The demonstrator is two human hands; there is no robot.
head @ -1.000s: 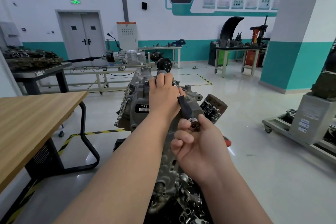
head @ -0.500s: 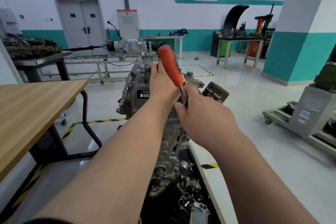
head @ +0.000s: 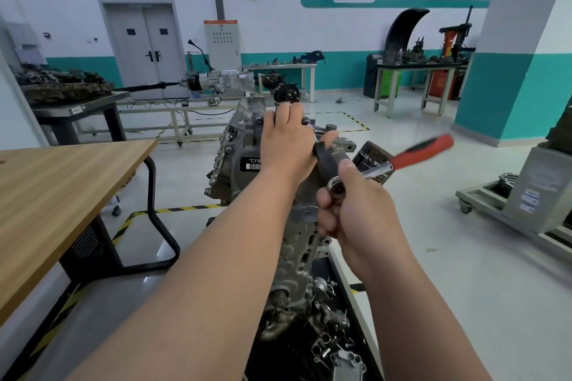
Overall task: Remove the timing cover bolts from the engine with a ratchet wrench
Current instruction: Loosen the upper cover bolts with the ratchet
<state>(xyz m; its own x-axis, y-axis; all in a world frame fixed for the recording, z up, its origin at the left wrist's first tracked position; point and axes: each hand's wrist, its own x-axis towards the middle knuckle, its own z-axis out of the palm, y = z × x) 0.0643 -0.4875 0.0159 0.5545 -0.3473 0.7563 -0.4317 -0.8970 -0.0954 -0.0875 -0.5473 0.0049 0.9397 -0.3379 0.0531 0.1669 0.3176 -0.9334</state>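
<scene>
Since half a second earlier, the red-handled chrome ratchet wrench (head: 390, 166) had swung from upright over the left hand out to the right, its handle blurred. Right hand (head: 353, 213) gripped the wrench head, fingers curled. Left hand (head: 288, 136) curled round the far end of the black extension bar (head: 325, 161), steadying it on top of the grey cast-metal engine (head: 247, 145). Timing cover bolt under the socket: hidden by fingers. Judged mid-loosening; the next stroke calls for keeping the bar square on the bolt. Black cylindrical oil filter (head: 368, 158) sat close under the handle's sweep. Light wooden table (head: 62, 182) stood well apart, left.
</scene>
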